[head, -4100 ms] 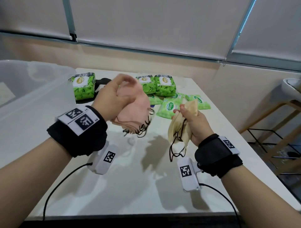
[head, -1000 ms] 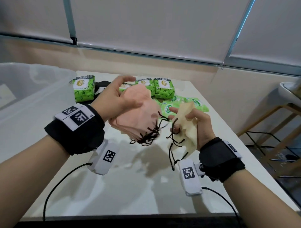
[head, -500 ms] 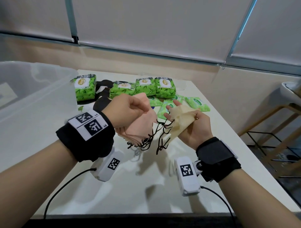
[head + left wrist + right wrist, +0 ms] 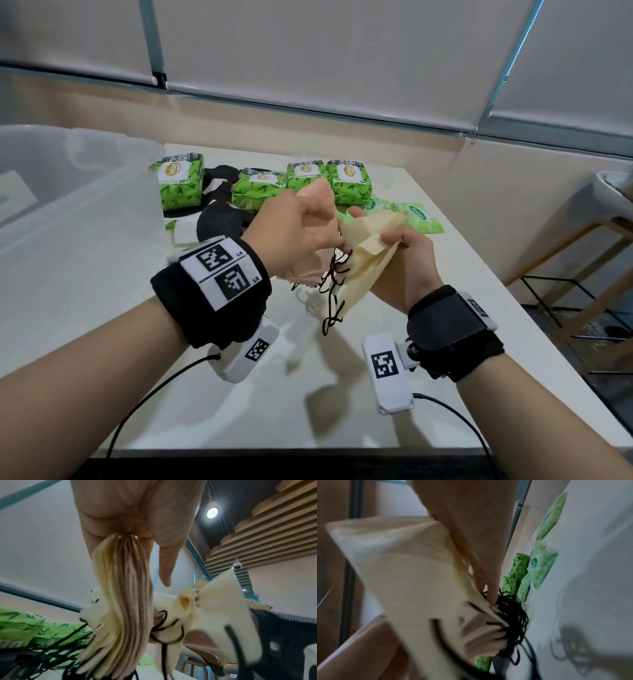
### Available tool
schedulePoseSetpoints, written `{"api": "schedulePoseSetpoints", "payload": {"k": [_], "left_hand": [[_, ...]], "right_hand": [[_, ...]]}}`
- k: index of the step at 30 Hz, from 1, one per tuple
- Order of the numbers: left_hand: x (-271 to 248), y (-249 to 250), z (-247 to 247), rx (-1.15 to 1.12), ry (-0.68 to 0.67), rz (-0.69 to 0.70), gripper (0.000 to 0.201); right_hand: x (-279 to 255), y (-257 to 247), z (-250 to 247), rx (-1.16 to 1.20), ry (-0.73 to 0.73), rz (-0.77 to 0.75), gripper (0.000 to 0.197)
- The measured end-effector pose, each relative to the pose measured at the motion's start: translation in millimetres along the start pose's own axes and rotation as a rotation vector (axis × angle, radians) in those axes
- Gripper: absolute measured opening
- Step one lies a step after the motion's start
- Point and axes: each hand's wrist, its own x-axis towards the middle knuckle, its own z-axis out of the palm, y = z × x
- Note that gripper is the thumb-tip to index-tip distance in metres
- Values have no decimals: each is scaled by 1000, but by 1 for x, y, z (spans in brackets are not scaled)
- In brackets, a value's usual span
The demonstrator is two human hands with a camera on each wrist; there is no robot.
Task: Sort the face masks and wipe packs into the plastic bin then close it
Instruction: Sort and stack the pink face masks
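While gripping a pink mask stack in curled fingers, left hand raised above the table — right hand just beside it, thumb and fingers pinching the cream masks, black ear loops dangling between. Beyond both hands, green wipe packs and black masks lying on the table; left of the left hand, the clear plastic bin, open-topped.

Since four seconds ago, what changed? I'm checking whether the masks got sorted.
The hands closed together: the left hand brought its pink masks against the beige masks in the right hand. Both hands kept their grip. The wipe packs and bin stayed put.
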Motion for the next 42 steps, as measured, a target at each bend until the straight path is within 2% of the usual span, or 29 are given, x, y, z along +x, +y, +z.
{"api": "schedulePoseSetpoints", "payload": {"k": [2,4,6,9,11,14,18,20,23,27,29,32,36,40,42], "left_hand": [[0,-3,2,44,28,12,24],[-1,-5,2,-12,51,17,19],[-4,-2,3,-92,-8,35,17],[-8,1,9,-135,-144,80,40],[-9,2,14,-66,-126,107,44],[-9,2,16,-41,-62,93,29],[-6,-3,10,-135,-37,5,13],[-3,-9,3,-217,-23,-74,9],[2,-18,-9,-312,20,-157,9],[5,-27,-17,-417,51,-221,8],[4,-27,-20,-464,27,-231,13],[4,-29,-22,-465,-25,-211,32],[1,-34,-23,-478,-120,-180,32],[-1,-36,-22,-493,-178,-160,33],[-1,-36,-22,-502,-194,-159,27]], "right_hand": [[1,0,2,-104,25,3,54],[1,2,3,-237,46,-9,41],[1,4,6,-371,55,-33,37],[3,10,11,-534,21,-26,45],[2,10,13,-580,-33,1,42],[-1,9,14,-537,-84,37,35],[-1,2,7,-502,-97,40,58],[-1,-6,3,-510,-22,55,57],[0,-16,-6,-594,115,1,36],[2,-18,-16,-730,158,-78,29],[3,-17,-19,-750,170,-139,27],[4,-14,-20,-746,200,-199,24],[6,-10,-19,-831,335,-293,11],[9,-10,-22,-837,458,-381,24],[8,-11,-22,-872,476,-468,28]]}}
